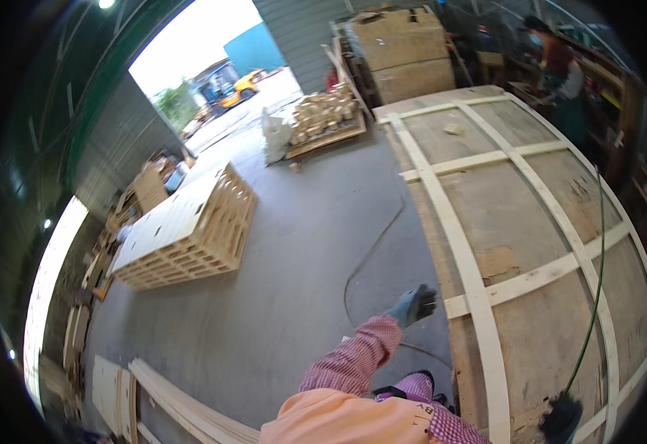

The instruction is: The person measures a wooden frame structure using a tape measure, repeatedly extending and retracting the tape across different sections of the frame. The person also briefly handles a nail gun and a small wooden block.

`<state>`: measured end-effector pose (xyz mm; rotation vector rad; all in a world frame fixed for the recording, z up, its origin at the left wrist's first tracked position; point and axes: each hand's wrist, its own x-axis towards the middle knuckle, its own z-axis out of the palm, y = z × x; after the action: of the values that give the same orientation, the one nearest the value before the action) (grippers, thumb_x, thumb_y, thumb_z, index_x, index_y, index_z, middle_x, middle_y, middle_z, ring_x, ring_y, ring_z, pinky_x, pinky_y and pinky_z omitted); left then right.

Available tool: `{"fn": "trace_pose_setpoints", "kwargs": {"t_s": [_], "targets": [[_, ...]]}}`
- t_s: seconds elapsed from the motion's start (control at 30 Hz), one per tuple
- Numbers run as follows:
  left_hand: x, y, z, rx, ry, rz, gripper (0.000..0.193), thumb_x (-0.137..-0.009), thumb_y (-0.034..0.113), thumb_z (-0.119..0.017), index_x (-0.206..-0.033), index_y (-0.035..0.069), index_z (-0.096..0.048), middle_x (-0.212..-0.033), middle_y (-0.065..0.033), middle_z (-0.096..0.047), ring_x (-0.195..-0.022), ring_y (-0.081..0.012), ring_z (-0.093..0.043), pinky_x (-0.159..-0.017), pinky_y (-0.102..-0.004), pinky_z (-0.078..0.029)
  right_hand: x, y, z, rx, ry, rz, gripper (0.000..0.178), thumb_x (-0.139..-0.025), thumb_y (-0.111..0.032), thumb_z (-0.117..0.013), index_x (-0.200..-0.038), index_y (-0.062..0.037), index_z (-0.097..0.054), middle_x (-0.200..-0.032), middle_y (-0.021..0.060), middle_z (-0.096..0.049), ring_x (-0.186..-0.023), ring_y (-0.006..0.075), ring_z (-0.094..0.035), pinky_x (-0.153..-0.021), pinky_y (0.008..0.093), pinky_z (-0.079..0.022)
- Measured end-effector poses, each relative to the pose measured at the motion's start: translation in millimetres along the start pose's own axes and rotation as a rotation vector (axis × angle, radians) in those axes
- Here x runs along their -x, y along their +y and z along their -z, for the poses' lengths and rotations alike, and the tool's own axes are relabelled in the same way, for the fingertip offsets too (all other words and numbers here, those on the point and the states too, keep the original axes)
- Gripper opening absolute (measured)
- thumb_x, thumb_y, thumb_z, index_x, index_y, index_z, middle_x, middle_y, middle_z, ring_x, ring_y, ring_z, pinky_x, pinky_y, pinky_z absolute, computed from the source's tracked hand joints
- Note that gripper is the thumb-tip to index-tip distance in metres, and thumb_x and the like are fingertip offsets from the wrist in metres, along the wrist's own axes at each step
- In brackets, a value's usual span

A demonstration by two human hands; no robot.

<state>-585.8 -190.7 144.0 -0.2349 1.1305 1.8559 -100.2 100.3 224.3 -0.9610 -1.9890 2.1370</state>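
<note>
My left hand [414, 305], in a blue-grey glove with dark fingers, hangs over the floor just left of a large wooden panel [512, 196]. Nothing shows in it, and its fingers are loosely stretched. Pale wooden battens [465, 259] cross the panel lengthwise and crosswise. At the panel's near right, my right hand [561, 418] is a dark gloved shape, closed, its fingers hard to make out. A thin green hose [599, 274] drops down to that hand from above. What else the right hand grips is hidden.
A small wood piece [453, 129] lies on the panel's far part. Stacked pallets [190, 229] stand left, long boards [183, 403] lie near left. A hose [356, 274] curves over the floor. Wood blocks [327, 118] are piled far off; another person [564, 81] stands far right.
</note>
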Motion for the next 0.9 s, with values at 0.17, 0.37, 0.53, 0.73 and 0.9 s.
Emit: {"fn": "trace_pose_setpoints", "kwargs": {"t_s": [0.17, 0.37, 0.53, 0.73, 0.9], "targets": [[-36.3, -33.0, 58.2, 0.167, 0.191, -0.059, 0.033, -0.087, 0.040, -0.061, -0.099, 0.009, -0.062, -0.092, -0.0061, -0.064, -0.084, -0.0229, -0.062, -0.077, -0.0372, -0.052, -124.1, -115.8, 9.9, -0.654, 0.351, -0.155, 0.047, -0.083, -0.061, -0.048, -0.094, -0.0183, -0.062, -0.080, 0.0019, -0.063, -0.062, 0.0198, -0.058, -0.054, 0.0382, -0.049], [-115.9, -91.8, 110.9, -0.647, 0.431, -0.344, 0.031, -0.082, 0.026, -0.065, -0.103, 0.005, -0.060, -0.095, -0.0108, -0.063, -0.088, -0.0265, -0.060, -0.080, -0.0402, -0.049, -283.2, -164.5, 26.8, -0.436, 0.429, -0.269, 0.051, -0.084, -0.061, -0.046, -0.095, -0.0140, -0.062, -0.083, 0.0041, -0.064, -0.070, 0.0235, -0.062, -0.063, 0.0444, -0.053], [-220.6, 24.0, 8.9, -1.447, 0.345, -0.815, 0.050, -0.077, 0.023, -0.068, -0.121, 0.005, -0.052, -0.123, -0.0193, -0.051, -0.117, -0.0364, -0.044, -0.099, -0.0461, -0.034, -408.3, -196.3, 18.0, -0.442, 0.442, -0.310, 0.049, -0.083, -0.059, -0.048, -0.093, -0.0137, -0.063, -0.084, 0.0043, -0.064, -0.072, 0.0247, -0.063, -0.064, 0.0453, -0.052], [-388.9, 126.2, -54.2, -1.737, 0.278, -0.975, 0.062, -0.078, 0.032, -0.065, -0.130, 0.005, -0.044, -0.135, -0.0239, -0.039, -0.128, -0.0400, -0.032, -0.108, -0.0520, -0.020, -559.2, -241.3, -15.0, -0.449, 0.434, -0.302, 0.047, -0.081, -0.059, -0.052, -0.094, -0.0154, -0.062, -0.084, 0.0041, -0.064, -0.072, 0.0253, -0.063, -0.067, 0.0450, -0.053], [-451.1, 127.3, -44.5, -1.866, 0.412, -0.745, 0.062, -0.081, 0.038, -0.059, -0.132, 0.007, -0.044, -0.139, -0.0184, -0.038, -0.132, -0.0358, -0.029, -0.111, -0.0517, -0.013, -656.2, -261.6, -40.1, -0.362, 0.422, -0.313, 0.048, -0.082, -0.060, -0.052, -0.095, -0.0152, -0.061, -0.086, 0.0045, -0.064, -0.072, 0.0245, -0.062, -0.068, 0.0461, -0.052]]}}
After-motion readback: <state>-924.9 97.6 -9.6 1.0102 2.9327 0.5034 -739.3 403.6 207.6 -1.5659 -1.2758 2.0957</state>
